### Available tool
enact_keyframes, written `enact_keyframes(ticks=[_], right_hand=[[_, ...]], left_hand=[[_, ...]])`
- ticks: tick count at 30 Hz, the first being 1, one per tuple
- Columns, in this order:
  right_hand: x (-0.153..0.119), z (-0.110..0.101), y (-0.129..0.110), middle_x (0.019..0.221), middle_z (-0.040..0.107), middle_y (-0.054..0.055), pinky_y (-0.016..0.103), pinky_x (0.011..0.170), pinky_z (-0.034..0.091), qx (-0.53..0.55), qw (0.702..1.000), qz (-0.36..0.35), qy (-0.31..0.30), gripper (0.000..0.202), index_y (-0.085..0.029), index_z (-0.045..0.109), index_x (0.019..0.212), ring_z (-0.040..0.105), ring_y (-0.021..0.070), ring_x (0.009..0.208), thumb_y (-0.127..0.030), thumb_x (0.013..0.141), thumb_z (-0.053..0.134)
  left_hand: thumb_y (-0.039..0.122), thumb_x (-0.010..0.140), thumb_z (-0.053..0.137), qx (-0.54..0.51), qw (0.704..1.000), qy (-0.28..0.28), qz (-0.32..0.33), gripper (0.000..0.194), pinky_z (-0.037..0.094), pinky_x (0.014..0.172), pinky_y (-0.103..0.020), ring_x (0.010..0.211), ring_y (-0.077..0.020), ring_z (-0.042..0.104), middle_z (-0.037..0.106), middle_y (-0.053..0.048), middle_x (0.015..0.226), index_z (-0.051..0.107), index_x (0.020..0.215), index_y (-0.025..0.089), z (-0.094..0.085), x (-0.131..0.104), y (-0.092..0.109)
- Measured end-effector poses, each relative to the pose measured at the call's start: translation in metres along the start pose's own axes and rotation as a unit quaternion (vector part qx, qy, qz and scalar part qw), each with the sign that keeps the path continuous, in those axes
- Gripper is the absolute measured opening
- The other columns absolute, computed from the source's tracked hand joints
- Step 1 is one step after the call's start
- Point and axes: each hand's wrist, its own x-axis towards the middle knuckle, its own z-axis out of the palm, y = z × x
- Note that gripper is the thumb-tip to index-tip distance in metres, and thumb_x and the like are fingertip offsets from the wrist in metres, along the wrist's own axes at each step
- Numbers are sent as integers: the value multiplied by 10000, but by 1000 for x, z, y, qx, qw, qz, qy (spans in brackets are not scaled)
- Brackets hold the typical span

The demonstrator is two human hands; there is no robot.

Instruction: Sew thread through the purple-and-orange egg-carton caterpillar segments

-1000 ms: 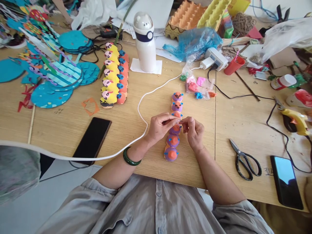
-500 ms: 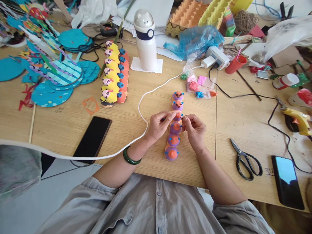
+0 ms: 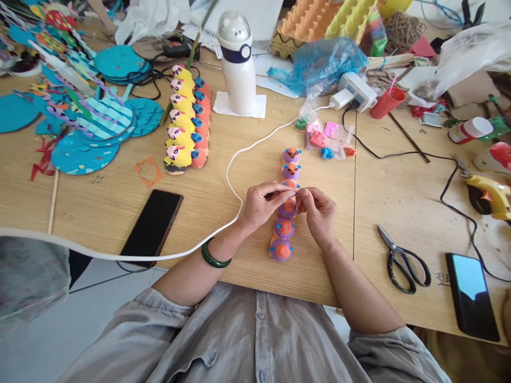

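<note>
Working with both hands over a bumpy strip [image 3: 288, 208], laid end-on to the front edge of the worktop [image 3: 335, 178], just in from its middle. Pinching thumb to fingers on the left hand [image 3: 259, 207], tips together above the third bump from the far end. Pinching likewise on the right hand [image 3: 321, 213], tips touching or almost touching the left ones. Clamped on something too small to make out, or on nothing; cannot tell. Counting six purple bumps along the strip, with orange tops and blue bits at their sides, and black marks on the two farthest from the front edge. Wearing a green bangle [image 3: 207, 258] on the left wrist.

To the right, near the front edge, scissors [image 3: 393, 248]; toward the right front corner, a lit phone [image 3: 473, 295]. Left along the front edge, a dark phone [image 3: 152, 226]. Between it and the strip, a white cable [image 3: 228, 175]. Toward the back edge, small packets [image 3: 330, 135], a blue bag [image 3: 319, 61] and a white bottle [image 3: 241, 80], then a yellow strip [image 3: 180, 119] beside an orange strip [image 3: 203, 133].
</note>
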Motion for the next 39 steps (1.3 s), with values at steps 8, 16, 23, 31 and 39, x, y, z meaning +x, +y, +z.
enact_keyframes(ticks=[8, 16, 23, 31, 39], right_hand=[[-1, 0, 2, 633, 610, -25, 243, 524, 481, -27, 999, -26, -3, 424, -204, 704, 805, 539, 96, 530, -584, 958, 597], [-2, -3, 4, 917, 660, 10, 256, 618, 551, -32, 992, -122, -12, 145, -254, 722, 1055, 610, 115, 722, -352, 966, 661], [-1, -4, 2, 1035, 707, 48, 283, 641, 564, -130, 967, -219, -23, 141, -246, 703, 1071, 647, 145, 827, -224, 939, 662], [-3, -4, 4, 1034, 716, 46, 305, 647, 574, -146, 960, -238, -24, 202, -255, 673, 1137, 644, 148, 801, -209, 944, 634], [-3, -3, 4, 988, 711, 32, 307, 657, 565, -156, 961, -230, 2, 138, -251, 669, 1080, 652, 155, 823, -222, 949, 639]], left_hand=[[448, 886, 755, 8, 1000, 1, -25, 280, 497, 642, -241, 675, -119, 639, 756, -22, 753, 793, 805, 183, -1, 1, 6], [474, 884, 754, 3, 1000, 8, -21, 305, 509, 637, -237, 668, -117, 647, 753, -20, 735, 796, 790, 186, -2, 2, 8], [443, 886, 760, -8, 1000, 1, -20, 267, 521, 653, -240, 695, -123, 665, 764, -29, 764, 814, 848, 184, -1, 2, 7], [394, 876, 782, -41, 998, 11, -48, 205, 541, 696, -232, 754, -128, 698, 781, -28, 810, 815, 851, 193, -2, 1, 6], [542, 966, 632, -72, 994, 3, -86, 417, 555, 732, -259, 805, -155, 729, 778, -62, 826, 784, 817, 184, -2, 1, 13]])
